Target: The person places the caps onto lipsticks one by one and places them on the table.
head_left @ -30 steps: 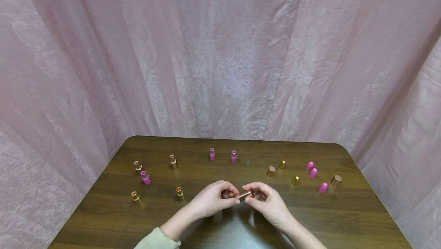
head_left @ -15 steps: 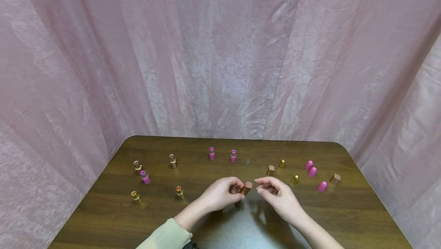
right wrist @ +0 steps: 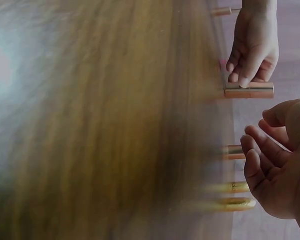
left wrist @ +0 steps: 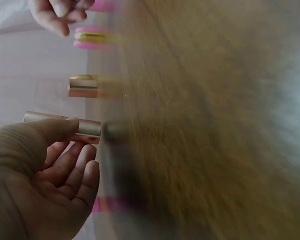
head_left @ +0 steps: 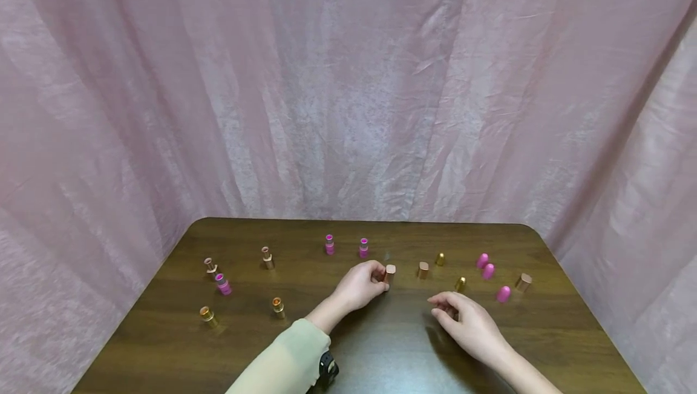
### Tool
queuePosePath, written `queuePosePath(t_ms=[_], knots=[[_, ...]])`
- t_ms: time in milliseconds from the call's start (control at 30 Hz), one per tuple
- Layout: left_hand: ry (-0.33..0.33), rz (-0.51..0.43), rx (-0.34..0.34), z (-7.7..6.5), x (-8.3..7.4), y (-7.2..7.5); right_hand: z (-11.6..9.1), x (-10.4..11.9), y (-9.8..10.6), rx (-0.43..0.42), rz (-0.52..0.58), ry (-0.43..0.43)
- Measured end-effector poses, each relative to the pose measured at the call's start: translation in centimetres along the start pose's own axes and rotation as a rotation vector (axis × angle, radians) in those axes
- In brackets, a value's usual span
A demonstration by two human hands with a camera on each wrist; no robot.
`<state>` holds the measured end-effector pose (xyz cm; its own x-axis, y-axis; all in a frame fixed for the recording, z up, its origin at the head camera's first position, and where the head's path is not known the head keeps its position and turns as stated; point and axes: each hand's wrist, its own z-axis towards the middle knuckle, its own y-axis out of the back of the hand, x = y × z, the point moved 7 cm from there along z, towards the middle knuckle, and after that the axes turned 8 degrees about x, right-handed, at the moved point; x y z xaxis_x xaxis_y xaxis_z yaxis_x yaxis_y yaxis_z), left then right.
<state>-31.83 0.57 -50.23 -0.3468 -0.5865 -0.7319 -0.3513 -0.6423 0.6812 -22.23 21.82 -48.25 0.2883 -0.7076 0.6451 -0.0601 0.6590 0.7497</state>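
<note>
My left hand (head_left: 360, 285) pinches a rose-gold lipstick tube (head_left: 389, 273) between thumb and fingers, close over the dark wood table (head_left: 370, 351). In the left wrist view the capped lipstick stands upright relative to the tabletop, its lower end just off the surface. My right hand (head_left: 467, 324) hovers to the right with relaxed, slightly bent fingers and holds nothing. A rose-gold cap (head_left: 423, 270) and a gold cap (head_left: 461, 284) stand nearest beyond it.
At right stand another gold cap (head_left: 440, 259), several pink caps (head_left: 488, 271) and a rose-gold cap (head_left: 524, 282). Uncapped lipsticks stand at left: pink (head_left: 223, 285), gold (head_left: 278, 307) and rose-gold (head_left: 268, 258). Two pink ones (head_left: 363, 249) stand at the back. A pink curtain (head_left: 348, 91) hangs behind.
Both hands worked together on the rose-gold lipstick; then the right hand let go and drew away to the right. The left hand has carried the lipstick farther from me and turned it upright.
</note>
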Motion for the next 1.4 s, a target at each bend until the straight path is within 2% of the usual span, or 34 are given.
queuePosePath(t_ms=[167,333,500,700,900,1033,1167,1267,1400], knots=[[0.010,0.001,-0.014,1.3,0.4,-0.3,-0.4,-0.3,-0.1,-0.001,-0.012,0.001],[-0.009,0.008,-0.028,2.3,0.4,-0.2,-0.5,-0.2,-0.1,-0.001,-0.009,-0.002],[0.017,-0.005,-0.058,2.9,1.1,0.1,-0.4,-0.2,-0.5,0.009,0.001,-0.009],[0.027,-0.045,-0.078,3.0,1.7,0.3,-0.3,-0.2,-0.9,0.013,0.006,-0.009],[0.056,-0.068,-0.079,2.3,2.1,0.3,-0.2,-0.5,-0.7,0.012,0.004,-0.016],[0.073,0.023,-0.054,1.5,1.5,0.4,0.2,-0.8,-0.1,-0.001,-0.004,-0.031],[0.079,0.202,-0.010,0.2,0.3,0.5,0.7,-1.2,0.5,0.002,-0.003,-0.051],[0.062,0.325,0.012,-1.1,-0.6,0.6,1.0,-1.4,0.8,0.005,-0.007,-0.057],[0.024,0.414,0.017,-3.1,-1.4,0.9,1.5,-1.5,1.2,-0.006,-0.023,-0.049]])
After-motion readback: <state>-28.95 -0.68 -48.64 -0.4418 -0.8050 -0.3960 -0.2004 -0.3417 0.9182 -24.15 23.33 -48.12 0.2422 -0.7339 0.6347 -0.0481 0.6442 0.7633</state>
